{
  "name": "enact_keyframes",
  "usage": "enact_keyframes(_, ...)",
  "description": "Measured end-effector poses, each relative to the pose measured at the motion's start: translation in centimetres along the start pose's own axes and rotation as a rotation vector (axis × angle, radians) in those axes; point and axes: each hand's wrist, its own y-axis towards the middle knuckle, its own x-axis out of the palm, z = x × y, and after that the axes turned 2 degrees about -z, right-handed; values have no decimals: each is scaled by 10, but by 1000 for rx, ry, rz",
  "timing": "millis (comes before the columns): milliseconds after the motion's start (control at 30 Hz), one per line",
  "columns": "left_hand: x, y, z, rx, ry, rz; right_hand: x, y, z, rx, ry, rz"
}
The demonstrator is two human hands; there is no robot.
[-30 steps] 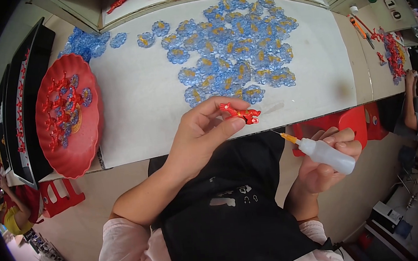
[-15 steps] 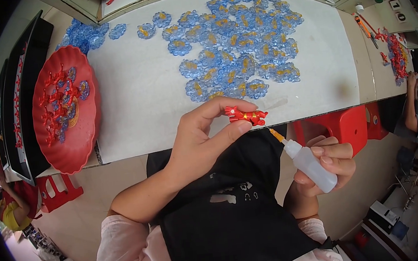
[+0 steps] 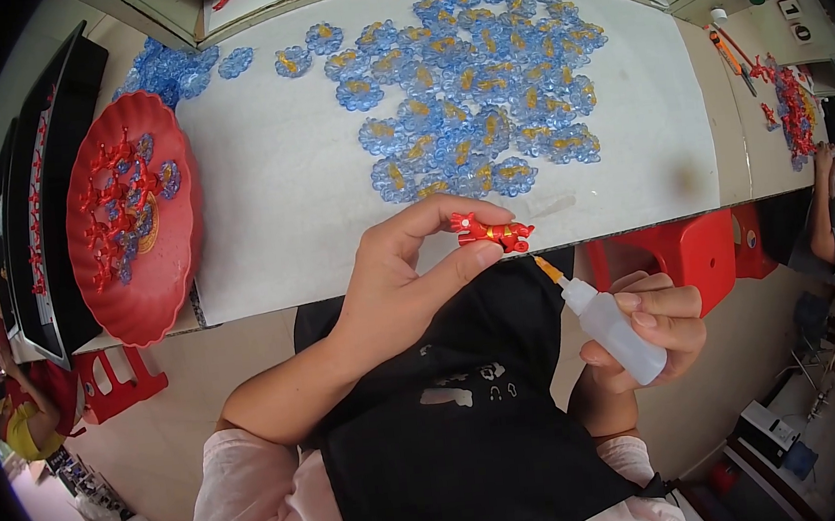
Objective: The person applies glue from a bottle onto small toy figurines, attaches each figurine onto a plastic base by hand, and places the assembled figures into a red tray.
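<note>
Between thumb and fingers, my left hand [image 3: 408, 261] pinches a small red animal figurine [image 3: 491, 232] with gold bands, held just over the table's front edge. My right hand [image 3: 655, 323] is wrapped round a translucent squeeze bottle [image 3: 613, 330]. Its orange tapered tip [image 3: 551, 269] points up and left, close below the figurine's end; whether the fine needle touches it I cannot tell. Beyond my left hand, many clear blue scalloped pieces [image 3: 427, 149] with yellow marks are spread over a white sheet [image 3: 269, 174].
At the left stands a red scalloped dish [image 3: 178, 273] with red figurines and bluish pieces, beside a black tray [image 3: 54, 245]. More blue pieces [image 3: 163, 69] are heaped behind it. On the right lie orange-handled tools [image 3: 727, 52] and a red pile [image 3: 793, 114]. A red stool [image 3: 693, 249] and other people are nearby.
My right hand has shifted the bottle slightly left and up, so its tip sits a bit nearer the figurine. My left hand is nearly still, with the figurine turned a little.
</note>
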Motion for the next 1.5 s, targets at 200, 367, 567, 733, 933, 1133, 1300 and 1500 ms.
enact_keyframes(200,0,4,9,-122,-119,-15,-2,4,-3,0,53,78)
enact_keyframes(367,0,3,8,-233,-349,-20,-4,8,-5,-2,84,134)
enact_keyframes(567,1,1,10,-256,-403,-45,-1,10,-6,0,63,93)
enact_keyframes(733,-2,-1,10,-279,-382,-67,4,7,-4,-4,0,85)
enact_keyframes(933,-5,1,2,-277,-400,-74,6,2,1,-2,-38,88)
enact_keyframes(1133,-2,10,2,-290,-411,-65,0,5,6,5,-74,91)
enact_keyframes(1300,-14,16,16,-229,-463,47,-21,23,20,142,143,358)
enact_keyframes(1500,-26,27,29,-189,-488,97,-65,89,99,571,129,104)
